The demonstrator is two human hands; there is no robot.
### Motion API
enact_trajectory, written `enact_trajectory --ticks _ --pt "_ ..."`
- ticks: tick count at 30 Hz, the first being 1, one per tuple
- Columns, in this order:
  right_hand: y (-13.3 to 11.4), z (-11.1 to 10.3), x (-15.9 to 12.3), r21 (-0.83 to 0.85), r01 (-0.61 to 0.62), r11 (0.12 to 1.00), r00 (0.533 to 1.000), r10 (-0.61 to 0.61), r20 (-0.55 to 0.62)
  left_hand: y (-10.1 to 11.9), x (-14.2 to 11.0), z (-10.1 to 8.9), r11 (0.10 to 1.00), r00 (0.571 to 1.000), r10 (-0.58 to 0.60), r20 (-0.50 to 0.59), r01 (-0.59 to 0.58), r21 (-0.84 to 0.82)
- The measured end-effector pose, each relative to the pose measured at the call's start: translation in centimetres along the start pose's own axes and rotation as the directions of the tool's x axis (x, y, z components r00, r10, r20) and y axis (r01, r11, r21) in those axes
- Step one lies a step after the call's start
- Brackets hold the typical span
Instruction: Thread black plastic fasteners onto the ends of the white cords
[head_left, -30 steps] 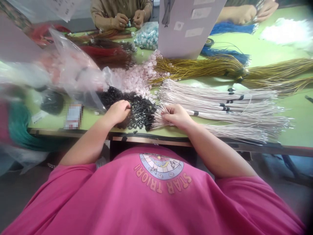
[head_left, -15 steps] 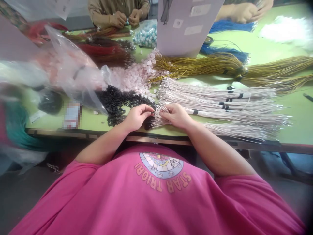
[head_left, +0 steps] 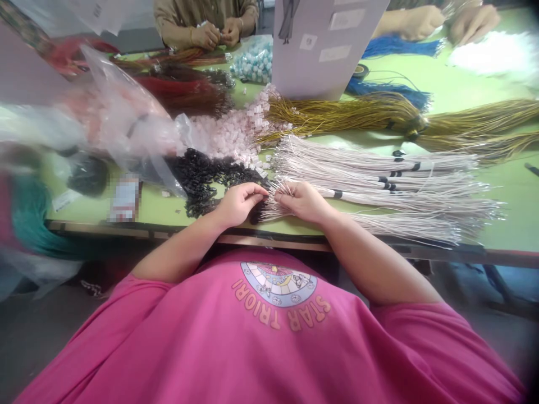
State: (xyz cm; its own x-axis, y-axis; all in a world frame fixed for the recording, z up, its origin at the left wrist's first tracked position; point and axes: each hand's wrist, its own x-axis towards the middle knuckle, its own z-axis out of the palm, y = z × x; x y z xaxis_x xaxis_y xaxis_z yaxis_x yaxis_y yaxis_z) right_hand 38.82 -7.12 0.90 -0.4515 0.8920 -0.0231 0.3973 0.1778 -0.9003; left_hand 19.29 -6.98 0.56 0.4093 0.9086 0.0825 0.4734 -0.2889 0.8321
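My left hand point(head_left: 239, 203) pinches a small black connector at its fingertips, close against my right hand point(head_left: 304, 201). My right hand grips the ends of thin white wires point(head_left: 379, 191) that lie in bundles across the green table point(head_left: 160, 206). A heap of small black connectors point(head_left: 202, 175) sits just left of my left hand. Beyond that heap lies a pile of pale pink connectors point(head_left: 229, 132). The two hands nearly touch at the wire tips.
Yellow wire bundles point(head_left: 357, 112), blue bundles point(head_left: 387, 90) and red-brown bundles point(head_left: 185, 92) cover the far table. Clear plastic bags point(head_left: 122, 123) lie at left. A grey card point(head_left: 324, 45) stands upright. Other people's hands point(head_left: 219, 33) work at the far edge, another pair point(head_left: 446, 22) at the top right.
My left hand left the black connector heap and moved right to meet my right hand at the wire ends. My right hand stayed on the wires.
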Motion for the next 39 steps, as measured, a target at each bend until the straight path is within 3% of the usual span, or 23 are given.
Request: enact_trajectory --ticks 4,9,12,15,19,21,26,39 --pt "-0.1 0.2 0.0 -0.029 0.008 1.000 1.000 -0.009 -0.013 -0.1 0.2 0.5 0.998 0.998 0.061 0.011 -0.061 0.030" --pt "0.3 0.1 0.0 -0.013 0.010 1.000 0.996 -0.011 -0.090 0.3 -0.2 0.5 0.999 1.000 0.022 -0.003 -0.022 0.044" --pt "0.3 -0.2 -0.2 0.043 -0.002 0.999 0.985 0.009 -0.171 0.7 -0.8 -0.9 0.986 0.995 0.090 -0.044 -0.082 0.142" --pt "0.2 -0.4 -0.3 0.156 -0.118 0.981 0.979 0.141 -0.150 -0.2 -1.0 -3.8 0.928 0.979 0.153 -0.137 -0.095 0.359" --pt "0.2 -0.2 -0.3 0.232 -0.176 0.957 0.971 0.208 -0.121 -3.3 0.1 -7.8 0.720 0.986 -0.059 -0.154 0.149 0.678" --pt "0.3 -0.1 -0.2 0.241 -0.183 0.953 0.968 0.218 -0.128 -4.7 0.9 -8.6 0.638 0.980 -0.164 -0.109 0.190 0.746" --pt "0.7 0.1 -0.2 0.257 -0.163 0.953 0.977 0.193 -0.095 -5.6 1.6 -8.2 0.567 0.974 -0.225 -0.042 0.166 0.807" --pt "0.1 -0.2 -0.2 0.141 -0.160 0.977 0.985 0.166 -0.035 -6.2 1.4 -8.2 0.589 0.975 -0.219 0.030 0.108 0.801"
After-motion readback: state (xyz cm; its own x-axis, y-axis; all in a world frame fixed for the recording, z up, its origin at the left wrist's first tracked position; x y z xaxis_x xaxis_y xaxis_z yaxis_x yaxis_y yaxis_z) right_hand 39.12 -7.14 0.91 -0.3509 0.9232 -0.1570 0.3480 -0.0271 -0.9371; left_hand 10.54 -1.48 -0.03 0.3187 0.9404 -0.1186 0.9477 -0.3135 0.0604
